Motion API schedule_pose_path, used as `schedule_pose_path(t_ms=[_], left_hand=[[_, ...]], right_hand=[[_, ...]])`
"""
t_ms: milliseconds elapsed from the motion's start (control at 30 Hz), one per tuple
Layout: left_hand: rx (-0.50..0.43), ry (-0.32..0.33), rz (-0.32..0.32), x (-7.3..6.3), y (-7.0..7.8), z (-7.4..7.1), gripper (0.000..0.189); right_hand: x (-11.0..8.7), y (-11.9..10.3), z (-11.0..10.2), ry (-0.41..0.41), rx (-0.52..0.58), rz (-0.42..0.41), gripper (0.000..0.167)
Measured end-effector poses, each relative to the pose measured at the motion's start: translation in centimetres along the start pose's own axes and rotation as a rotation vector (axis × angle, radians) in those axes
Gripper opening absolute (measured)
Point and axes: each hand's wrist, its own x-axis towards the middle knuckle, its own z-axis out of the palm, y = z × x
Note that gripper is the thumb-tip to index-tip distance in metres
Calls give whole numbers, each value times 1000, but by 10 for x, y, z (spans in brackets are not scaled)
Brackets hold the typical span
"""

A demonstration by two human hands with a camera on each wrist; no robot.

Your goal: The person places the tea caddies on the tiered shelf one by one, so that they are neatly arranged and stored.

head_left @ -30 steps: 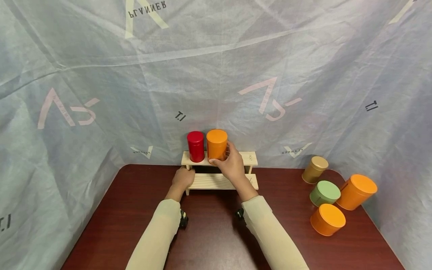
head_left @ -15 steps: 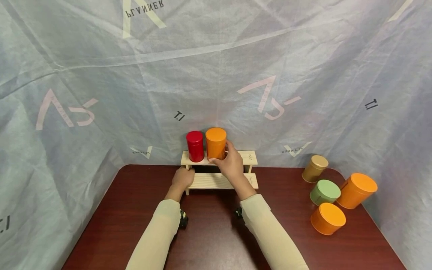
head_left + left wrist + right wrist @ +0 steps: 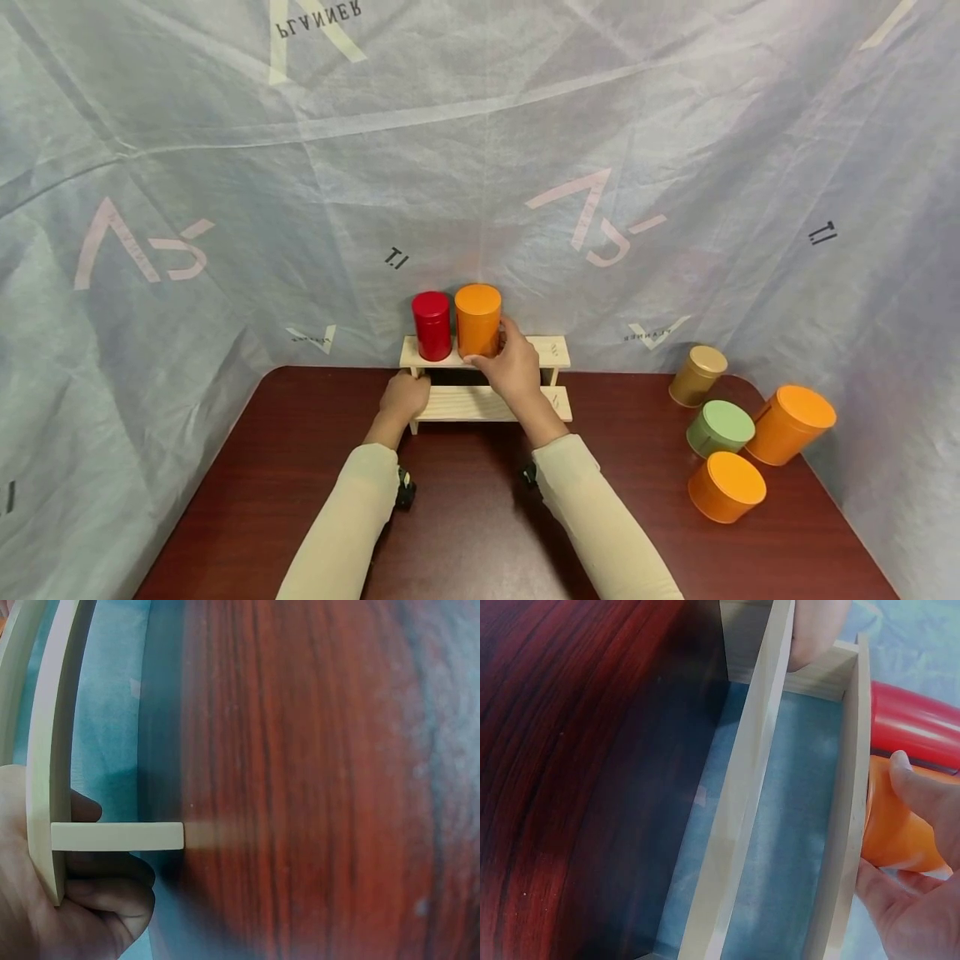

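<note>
A two-tier wooden shelf (image 3: pixel 465 404) stands at the back of the table. On its upper tier a red canister (image 3: pixel 432 327) stands upright at the left. Just right of it is a tall orange canister (image 3: pixel 477 321), also upright. My right hand (image 3: pixel 514 364) grips the orange canister low down, thumb in front and fingers at its right and back; the right wrist view shows this canister (image 3: pixel 900 825) against the upper board. With my left hand (image 3: pixel 406 395) I hold the left end of the lower tier, fingers curled under the board (image 3: pixel 46 750) in the left wrist view.
To the right on the dark red table (image 3: pixel 465 533) stand a gold canister (image 3: pixel 697 377), a green tin (image 3: pixel 720 429), another tall orange canister (image 3: pixel 791 425) and a short orange tin (image 3: pixel 727 487). A grey cloth (image 3: pixel 480 167) hangs behind and around the table.
The whole head view has shifted slightly. The right hand stays on the orange canister and the left hand on the shelf; neither has visibly moved relative to the shelf.
</note>
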Motion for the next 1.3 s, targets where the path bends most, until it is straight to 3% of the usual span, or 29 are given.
schedule_pose_path(t_ms=[733,1033,1167,1300], left_hand=[[14,1,1,1,-1,1,61],[35,3,-11,-2,2,3,62],[46,6,-12,-2,3,2,61],[55,14,-14,-1,3,2,60]], right_hand=[[-3,2,1,18,-9,-6,92],[-3,2,-2,-5,-26,9,121],[-3,2,-3,-15,-23,1,120],[-6,4,-5,-48,74,7,115]])
